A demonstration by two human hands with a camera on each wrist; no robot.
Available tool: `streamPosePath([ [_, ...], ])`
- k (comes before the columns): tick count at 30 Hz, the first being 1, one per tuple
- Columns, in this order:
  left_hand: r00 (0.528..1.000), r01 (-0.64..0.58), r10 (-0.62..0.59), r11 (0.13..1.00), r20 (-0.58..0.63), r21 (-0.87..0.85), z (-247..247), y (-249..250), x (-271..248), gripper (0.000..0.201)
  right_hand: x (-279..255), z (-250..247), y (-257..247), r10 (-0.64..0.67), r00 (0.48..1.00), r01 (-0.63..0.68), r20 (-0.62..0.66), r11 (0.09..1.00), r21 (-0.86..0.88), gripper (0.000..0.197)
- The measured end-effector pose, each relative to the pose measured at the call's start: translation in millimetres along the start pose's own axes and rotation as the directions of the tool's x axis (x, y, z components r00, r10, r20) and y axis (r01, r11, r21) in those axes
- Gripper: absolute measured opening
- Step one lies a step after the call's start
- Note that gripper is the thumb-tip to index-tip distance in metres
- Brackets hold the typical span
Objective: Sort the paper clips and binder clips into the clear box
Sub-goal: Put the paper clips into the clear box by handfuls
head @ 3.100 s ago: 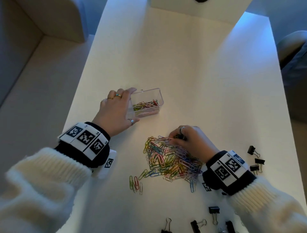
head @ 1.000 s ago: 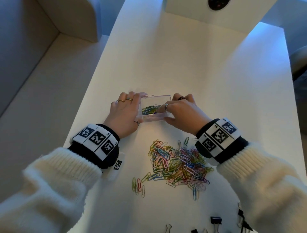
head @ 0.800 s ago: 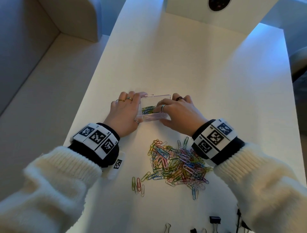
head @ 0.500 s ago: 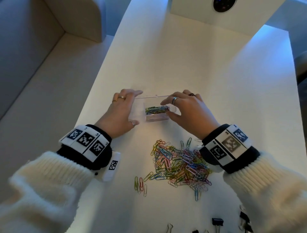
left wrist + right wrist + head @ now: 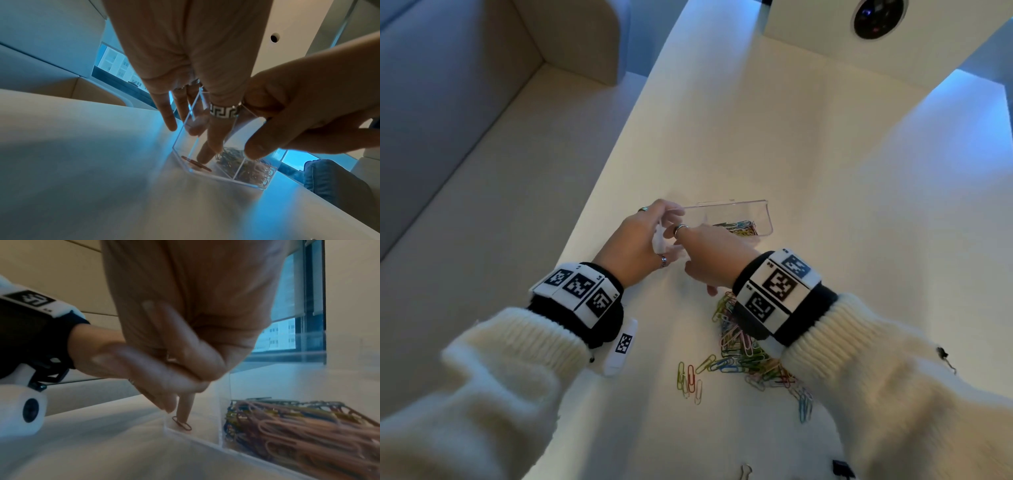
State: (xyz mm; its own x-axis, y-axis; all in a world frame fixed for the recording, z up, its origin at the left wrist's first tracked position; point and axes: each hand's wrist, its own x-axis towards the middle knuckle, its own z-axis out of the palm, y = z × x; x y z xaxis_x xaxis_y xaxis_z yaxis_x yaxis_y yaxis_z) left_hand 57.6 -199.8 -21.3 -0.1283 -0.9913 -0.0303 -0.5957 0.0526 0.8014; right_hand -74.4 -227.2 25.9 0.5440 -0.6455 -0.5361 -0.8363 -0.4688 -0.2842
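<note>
Head view: our left hand [image 5: 635, 241] steadies the clear box [image 5: 736, 219] at frame centre, fingers round its near end; our right hand [image 5: 709, 255] reaches in. Loose paper clips [image 5: 743, 349] lie lower centre on the bench [image 5: 825, 171].

Left wrist view: a right fingertip [image 5: 203, 158] presses a stray clip [image 5: 195, 163] on the floor of the near-empty compartment.

Right wrist view: the stray clip lies flat, long axis slanting along the corner wall; other fingers curled, holding nothing.

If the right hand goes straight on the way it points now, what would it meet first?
The right hand would most likely meet the lone paper clip in the clear box; whether they touch is unclear.
</note>
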Motion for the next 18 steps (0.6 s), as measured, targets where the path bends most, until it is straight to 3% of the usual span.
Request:
streamPosePath([
  [6, 1.000, 0.017, -0.017, 0.999, 0.012, -0.050, -0.8, -0.4, -0.5, 0.051, 3.4, -2.9, -6.9, 0.072, 0.997, -0.073, 0.022, 0.997, 0.020, 0.044],
  [18, 0.999, 0.004, -0.001, 0.997, 0.036, -0.078, -0.6, -3.8, 1.1, 0.051, 2.6, -5.3, -9.1, 0.100, 0.994, -0.096, 0.046, 0.993, -0.071, 0.040],
])
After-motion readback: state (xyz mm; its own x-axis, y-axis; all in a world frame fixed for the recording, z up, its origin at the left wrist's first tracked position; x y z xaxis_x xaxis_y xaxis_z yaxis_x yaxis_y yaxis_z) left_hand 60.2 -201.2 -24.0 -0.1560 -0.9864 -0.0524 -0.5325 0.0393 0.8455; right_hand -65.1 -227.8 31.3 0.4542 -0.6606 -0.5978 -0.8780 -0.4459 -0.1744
